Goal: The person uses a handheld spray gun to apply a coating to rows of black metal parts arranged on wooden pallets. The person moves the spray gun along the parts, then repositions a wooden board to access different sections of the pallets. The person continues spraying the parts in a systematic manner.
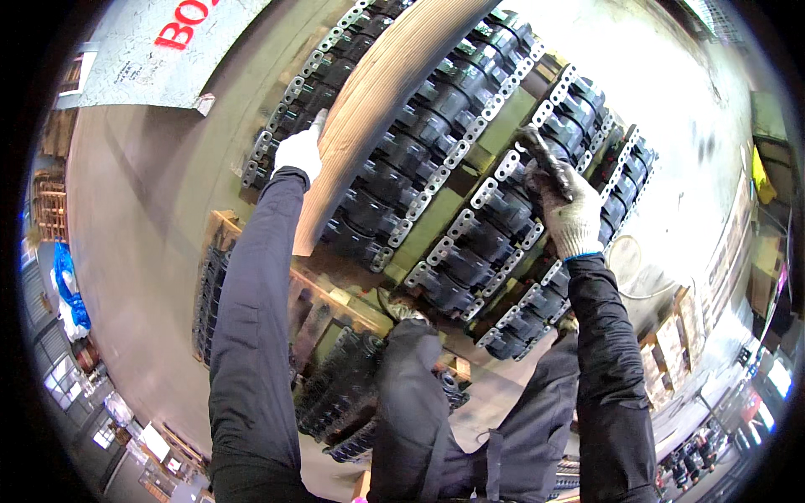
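My left hand (pixel 299 156), in a white glove, is at the left edge of a long, grooved light-brown board (pixel 369 109). Its index finger lies along that edge, and the other fingers look curled round it, partly hidden. The board slants over rows of black metal track chains (pixel 436 126) with pale, paired-hole links. Farther right, my right hand (pixel 573 210) is over another track chain (pixel 478 239). Its knit glove has dark, dirty fingers, bent together at the chain's upper part. What they grip cannot be made out.
A large pale box (pixel 168 59) with red lettering stands at the upper left. Below the chains, a wooden pallet (pixel 327 298) bears more dark chains (pixel 344 377) close to my legs. Wooden pallets (pixel 671 344) stand on the right. A blue-and-white bundle (pixel 71 289) lies far left.
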Available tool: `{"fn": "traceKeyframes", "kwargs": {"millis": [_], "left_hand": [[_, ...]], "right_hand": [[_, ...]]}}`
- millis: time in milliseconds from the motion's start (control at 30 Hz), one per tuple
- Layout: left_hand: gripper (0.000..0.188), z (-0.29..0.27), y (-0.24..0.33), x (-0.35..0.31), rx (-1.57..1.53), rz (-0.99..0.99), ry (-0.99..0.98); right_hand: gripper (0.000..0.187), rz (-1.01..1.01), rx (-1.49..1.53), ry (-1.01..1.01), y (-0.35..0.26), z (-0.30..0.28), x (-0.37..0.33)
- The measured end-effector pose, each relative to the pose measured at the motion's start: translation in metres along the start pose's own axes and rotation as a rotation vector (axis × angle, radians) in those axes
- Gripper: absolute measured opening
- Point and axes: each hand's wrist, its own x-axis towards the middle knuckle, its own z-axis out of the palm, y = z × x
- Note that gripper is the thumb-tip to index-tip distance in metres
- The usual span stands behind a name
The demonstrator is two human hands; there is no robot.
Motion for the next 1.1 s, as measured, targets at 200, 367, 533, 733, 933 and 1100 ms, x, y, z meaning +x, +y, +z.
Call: {"fn": "traceKeyframes", "kwargs": {"millis": [200,367,533,733,933,1100], "left_hand": [[0.081,0.007,0.006,-0.003,0.056,-0.057,0.065],[0.083,-0.005,0.014,-0.014,0.103,-0.077,0.077],[0.083,-0.011,0.027,-0.014,0.118,-0.093,0.040],[0.085,-0.015,0.027,-0.014,0.127,-0.099,0.006],[0.088,-0.016,0.032,-0.006,0.174,-0.136,-0.034],[0.091,-0.018,0.029,-0.008,0.197,-0.153,-0.058]], "right_hand": [[0.034,-0.163,-0.001,-0.260,0.005,-0.017,0.000],[0.021,-0.159,0.046,0.000,0.044,-0.017,0.051],[0.024,-0.006,-0.049,-0.012,0.058,-0.041,0.109],[0.032,-0.172,-0.030,-0.214,0.065,-0.054,0.098],[0.027,-0.008,0.045,-0.063,0.079,-0.056,0.121],[0.025,0.079,0.059,0.042,0.098,-0.065,0.178]]}}
